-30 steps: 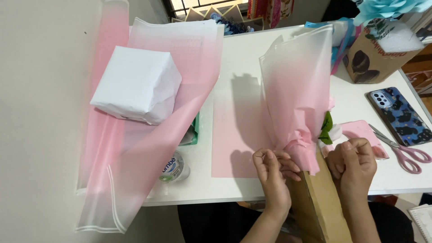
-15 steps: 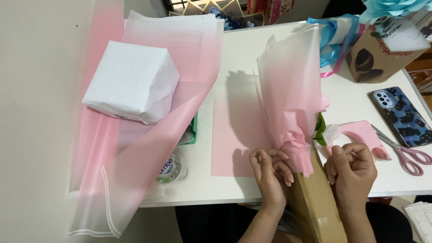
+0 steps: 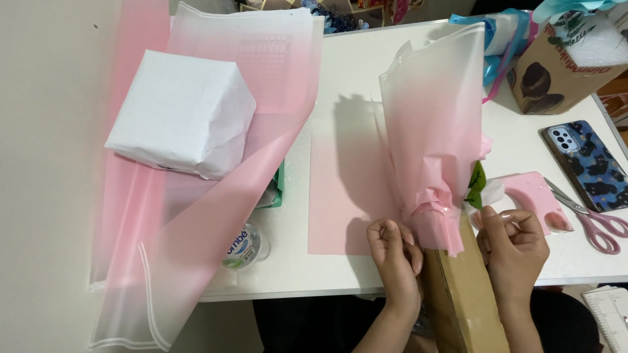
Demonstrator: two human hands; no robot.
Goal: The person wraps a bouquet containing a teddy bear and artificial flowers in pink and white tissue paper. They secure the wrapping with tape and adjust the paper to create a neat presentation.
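Since the earlier frame your hands have barely shifted: left hand (image 3: 392, 252) and right hand (image 3: 513, 245) stay closed, pinching the pink wrap (image 3: 435, 147) gathered atop the cardboard box (image 3: 461, 294) at the surface (image 3: 366, 72) edge, keeping it upright.

Frosted translucent pink wrapping film (image 3: 432, 124); matt brown cardboard box (image 3: 464, 294); white paper parcel (image 3: 180, 111), creased.

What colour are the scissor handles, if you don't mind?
Pink; the scissors show best in the head view.
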